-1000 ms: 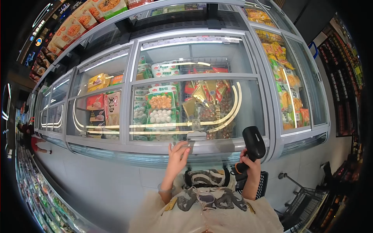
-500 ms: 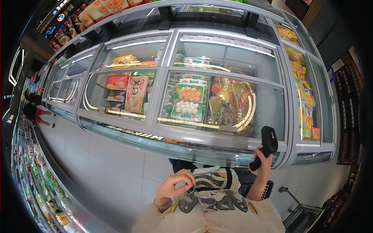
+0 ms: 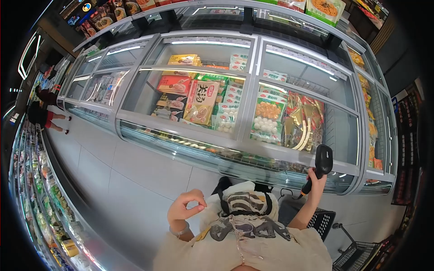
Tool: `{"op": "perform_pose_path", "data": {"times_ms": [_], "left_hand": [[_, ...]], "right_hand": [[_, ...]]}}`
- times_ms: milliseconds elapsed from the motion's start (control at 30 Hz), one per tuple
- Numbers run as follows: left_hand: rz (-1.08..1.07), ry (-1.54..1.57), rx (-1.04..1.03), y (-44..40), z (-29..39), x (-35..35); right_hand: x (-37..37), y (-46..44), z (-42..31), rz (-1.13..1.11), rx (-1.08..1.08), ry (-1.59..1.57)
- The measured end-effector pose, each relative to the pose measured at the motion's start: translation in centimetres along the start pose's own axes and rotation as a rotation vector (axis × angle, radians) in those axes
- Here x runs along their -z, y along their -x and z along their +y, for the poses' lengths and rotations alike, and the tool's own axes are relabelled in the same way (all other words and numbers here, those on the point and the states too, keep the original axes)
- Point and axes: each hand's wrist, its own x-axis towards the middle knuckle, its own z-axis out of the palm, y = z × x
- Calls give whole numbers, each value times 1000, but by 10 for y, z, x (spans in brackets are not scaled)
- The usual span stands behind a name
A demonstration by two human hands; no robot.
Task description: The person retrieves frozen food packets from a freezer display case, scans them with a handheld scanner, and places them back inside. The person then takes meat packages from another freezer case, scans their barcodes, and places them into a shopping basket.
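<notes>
My right hand is wrapped round the grip of a black handheld barcode scanner, its head pointing up and its lower end trimmed in orange. The scanner is in front of the near edge of a glass-topped chest freezer. On the left, my left hand is raised beside my body, fingers curled in and thumb tip close to them, with nothing visible in it. Under the freezer glass lie a red-and-tan box, white-and-green bags of round balls and gold-and-red packs.
Refrigerated shelves run along the left. A shopping cart and a dark basket are at the lower right. A person in dark clothes stands far down the aisle. Grey floor tiles lie between freezer and shelves.
The view has swung left, so the freezer contents sit further right. My left hand has moved left and away from the bag at my front. The right hand still holds the scanner.
</notes>
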Motion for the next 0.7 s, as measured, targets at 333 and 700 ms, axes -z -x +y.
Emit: {"op": "perform_pose_path", "data": {"times_ms": [333, 700], "left_hand": [[-135, 120, -133, -29, 16, 7], [-127, 111, -337, -67, 27, -14]], "right_hand": [[2, -4, 0, 157, 82, 14], [-25, -98, 20, 191, 34, 782]]}}
